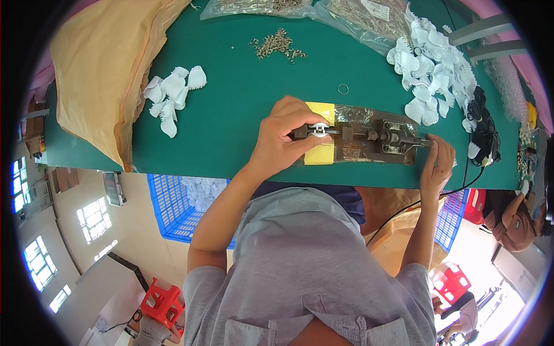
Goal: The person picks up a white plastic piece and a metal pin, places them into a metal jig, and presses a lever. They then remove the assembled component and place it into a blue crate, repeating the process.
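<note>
Your left hand (280,137) pinches the white clip (318,130) between fingertips, your right hand (437,166) grips the handle (420,142), and the metal tool (395,137) lies nine-to-three, handle toward three o'clock.

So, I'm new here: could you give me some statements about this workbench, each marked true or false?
1. The left hand pinches a small white plastic piece. True.
2. The right hand lies flat on a paper bag. False: it holds a slim grey metal rod at the right end of the dark metal fixture.
3. Small bronze-coloured metal bits lie loose beyond the fixture. True.
4. The smooth tabletop is red. False: it is green.
5. A blue lattice plastic basket stands below the table's near edge. True.
</note>
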Motion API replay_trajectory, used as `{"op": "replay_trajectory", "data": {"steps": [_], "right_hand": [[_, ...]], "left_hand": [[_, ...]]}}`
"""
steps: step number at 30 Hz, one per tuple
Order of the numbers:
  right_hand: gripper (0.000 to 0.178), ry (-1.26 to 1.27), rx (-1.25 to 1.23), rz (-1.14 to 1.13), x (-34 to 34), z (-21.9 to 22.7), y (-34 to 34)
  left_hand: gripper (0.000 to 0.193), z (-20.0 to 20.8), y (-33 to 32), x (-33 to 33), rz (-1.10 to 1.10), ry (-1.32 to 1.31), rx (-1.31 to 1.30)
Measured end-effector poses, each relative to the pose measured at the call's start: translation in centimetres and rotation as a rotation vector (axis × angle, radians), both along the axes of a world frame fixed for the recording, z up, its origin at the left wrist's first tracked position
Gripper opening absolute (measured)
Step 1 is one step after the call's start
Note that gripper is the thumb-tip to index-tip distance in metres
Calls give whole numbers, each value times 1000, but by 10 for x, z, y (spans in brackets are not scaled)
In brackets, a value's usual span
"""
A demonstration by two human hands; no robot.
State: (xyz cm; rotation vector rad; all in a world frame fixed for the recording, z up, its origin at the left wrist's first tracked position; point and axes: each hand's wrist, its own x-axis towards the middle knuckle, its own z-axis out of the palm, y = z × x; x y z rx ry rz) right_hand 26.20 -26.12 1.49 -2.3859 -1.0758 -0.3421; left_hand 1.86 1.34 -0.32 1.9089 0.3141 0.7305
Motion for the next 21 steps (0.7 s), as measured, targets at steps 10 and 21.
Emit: {"op": "replay_trajectory", "data": {"steps": [10,21], "right_hand": [[22,-11,-10,5,1,-1,-2],[22,68,-1,-37,-6,8,1]], "left_hand": [[29,5,0,-1,-22,13,10],[27,9,5,-1,-53,53,96]]}}
